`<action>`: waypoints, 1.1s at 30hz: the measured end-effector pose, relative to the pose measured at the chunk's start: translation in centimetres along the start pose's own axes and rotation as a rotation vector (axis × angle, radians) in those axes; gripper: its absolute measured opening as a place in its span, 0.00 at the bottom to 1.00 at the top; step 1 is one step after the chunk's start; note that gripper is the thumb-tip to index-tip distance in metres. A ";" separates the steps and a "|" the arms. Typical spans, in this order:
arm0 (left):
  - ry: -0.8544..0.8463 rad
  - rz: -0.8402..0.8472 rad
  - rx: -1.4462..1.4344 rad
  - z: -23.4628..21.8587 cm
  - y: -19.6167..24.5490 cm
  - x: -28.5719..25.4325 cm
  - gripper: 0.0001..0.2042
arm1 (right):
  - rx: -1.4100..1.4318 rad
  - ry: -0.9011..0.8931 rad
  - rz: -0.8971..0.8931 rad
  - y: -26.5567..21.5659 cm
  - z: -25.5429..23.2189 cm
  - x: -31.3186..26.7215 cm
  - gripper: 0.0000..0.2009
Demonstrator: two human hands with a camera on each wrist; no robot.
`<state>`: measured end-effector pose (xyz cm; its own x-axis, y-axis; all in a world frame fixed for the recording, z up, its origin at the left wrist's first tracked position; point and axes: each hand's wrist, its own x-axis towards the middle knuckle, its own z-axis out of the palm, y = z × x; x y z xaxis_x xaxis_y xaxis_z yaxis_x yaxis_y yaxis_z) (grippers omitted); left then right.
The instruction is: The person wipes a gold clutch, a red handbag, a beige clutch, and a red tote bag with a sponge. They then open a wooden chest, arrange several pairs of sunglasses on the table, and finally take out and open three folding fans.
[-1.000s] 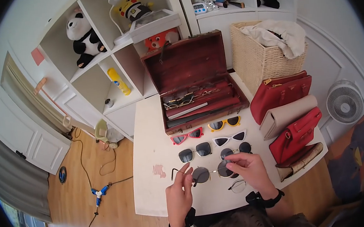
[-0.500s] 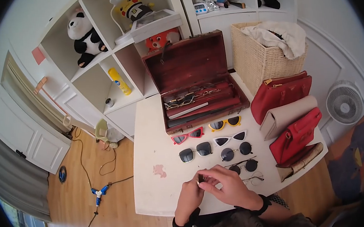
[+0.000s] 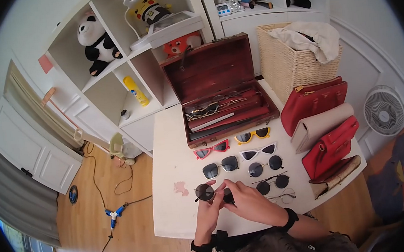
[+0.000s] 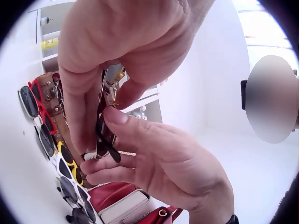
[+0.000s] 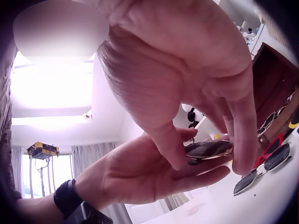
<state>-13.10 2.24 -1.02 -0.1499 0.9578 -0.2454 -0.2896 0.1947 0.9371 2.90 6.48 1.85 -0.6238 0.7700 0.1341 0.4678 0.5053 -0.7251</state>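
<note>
Both hands are together above the front of the white table, holding round dark sunglasses (image 3: 204, 192) with a thin metal frame. My left hand (image 3: 209, 216) grips them from the left, and one lens shows beyond its fingers. My right hand (image 3: 253, 204) pinches them from the other side; its thumb (image 4: 122, 116) lies by a dark temple tip (image 4: 111, 151) in the left wrist view. Fingers hide much of the frame. Just right of the hands lie dark round sunglasses (image 3: 272, 184) and thin clear glasses (image 3: 283, 196).
Behind the hands are square sunglasses (image 3: 220, 167), round sunglasses (image 3: 265, 166), and red (image 3: 212, 149), yellow (image 3: 252, 135) and white pairs (image 3: 259, 152). An open dark red case (image 3: 209, 75) holds more eyewear. Several bags, including a beige one (image 3: 324, 127), line the right edge near a wicker basket (image 3: 297, 65).
One second ago the hands were apart, with both lenses facing up and a temple sticking out left. They came together, mostly hiding the sunglasses; now one lens shows again at the left.
</note>
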 end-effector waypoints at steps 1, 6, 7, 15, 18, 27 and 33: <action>0.010 -0.019 -0.014 -0.3 0.0 -0.1 0.23 | 0.001 -0.003 -0.002 0.0 0.1 0.1 0.32; 0.092 0.082 -0.097 -2.1 0.3 -0.3 0.26 | -0.281 0.039 -0.079 1.1 0.3 1.5 0.16; 0.133 0.075 -0.026 -2.7 0.5 -0.2 0.27 | -0.319 0.037 -0.077 1.4 0.3 1.7 0.12; 0.022 0.018 0.653 -5.3 0.9 2.9 0.24 | -0.411 -0.164 -0.077 3.8 0.6 5.9 0.12; 0.002 0.078 0.889 -6.3 -0.6 4.7 0.24 | -0.402 -0.193 -0.061 5.4 1.7 7.2 0.10; -0.024 0.057 1.210 -6.0 -0.8 5.9 0.24 | -0.483 -0.260 -0.049 7.3 2.4 8.7 0.16; -0.030 0.056 1.245 -6.2 -1.1 6.2 0.26 | -0.472 -0.253 -0.003 6.9 1.3 8.2 0.16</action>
<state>-19.56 6.70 -5.07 -0.1067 0.9725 -0.2069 0.8109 0.2055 0.5479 0.19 15.78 -3.00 -0.7298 0.6796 -0.0739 0.6601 0.6725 -0.3347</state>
